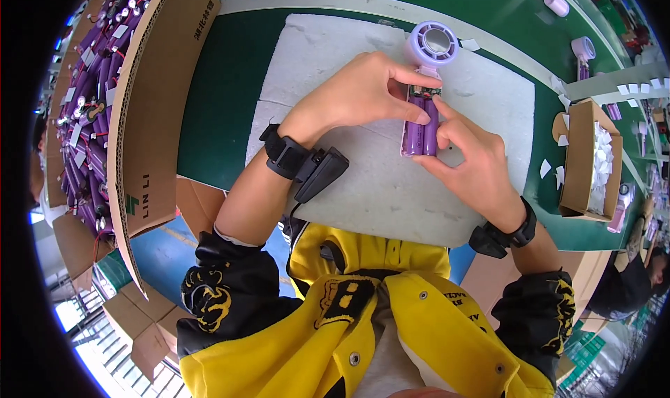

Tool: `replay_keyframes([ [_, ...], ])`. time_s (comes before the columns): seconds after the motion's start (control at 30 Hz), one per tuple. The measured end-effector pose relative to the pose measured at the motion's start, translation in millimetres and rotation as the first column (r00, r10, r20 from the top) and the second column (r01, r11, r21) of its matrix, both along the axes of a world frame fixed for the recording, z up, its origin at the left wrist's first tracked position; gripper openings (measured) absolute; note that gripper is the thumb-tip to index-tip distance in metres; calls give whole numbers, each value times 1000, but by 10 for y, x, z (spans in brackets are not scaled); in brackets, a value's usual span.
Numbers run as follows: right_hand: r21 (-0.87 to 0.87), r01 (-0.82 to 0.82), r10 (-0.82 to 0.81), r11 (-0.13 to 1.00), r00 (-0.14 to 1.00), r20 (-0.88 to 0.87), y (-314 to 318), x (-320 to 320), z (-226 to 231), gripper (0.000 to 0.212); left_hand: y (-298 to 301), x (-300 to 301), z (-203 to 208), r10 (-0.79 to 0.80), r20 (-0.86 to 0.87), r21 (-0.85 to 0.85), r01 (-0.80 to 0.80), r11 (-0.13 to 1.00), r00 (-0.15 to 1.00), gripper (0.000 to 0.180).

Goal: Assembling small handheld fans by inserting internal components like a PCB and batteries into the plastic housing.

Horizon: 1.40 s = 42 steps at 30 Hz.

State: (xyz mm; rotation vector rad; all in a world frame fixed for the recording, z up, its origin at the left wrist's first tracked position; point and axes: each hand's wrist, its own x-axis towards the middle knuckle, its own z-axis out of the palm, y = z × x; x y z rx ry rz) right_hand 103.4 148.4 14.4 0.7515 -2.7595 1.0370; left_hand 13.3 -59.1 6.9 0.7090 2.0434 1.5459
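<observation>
A lilac handheld fan lies on a white foam sheet, its round head pointing away from me. Its handle is uncovered and shows a green circuit board and a purple two-cell battery pack. My left hand reaches over from the left, with its thumb on the cells and its index finger across the board end. From the right, my right hand has its index fingertip by the top of the cells and its thumb at the handle's lower end. Both hands grip the handle between them.
A large cardboard box full of wired purple battery packs stands at the left. At the right, a small carton holds white paper pieces, with several loose scraps beside it. More lilac fans lie on the green table farther right.
</observation>
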Motion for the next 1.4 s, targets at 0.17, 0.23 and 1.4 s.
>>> replay_keyframes([
  [0.17,-35,17,-18,999,999,-30,-74,-1,71,42,-8,-8,-14,-1,4,-24,2,1000,1000,46],
  [0.23,-36,52,-52,998,999,10,-108,-10,84,42,-11,-6,1,-11,-13,-37,11,999,1000,46],
  [1.4,-83,152,-128,985,962,241,-179,-101,65,52,-7,4,14,2,41,-8,-2,1000,999,51],
])
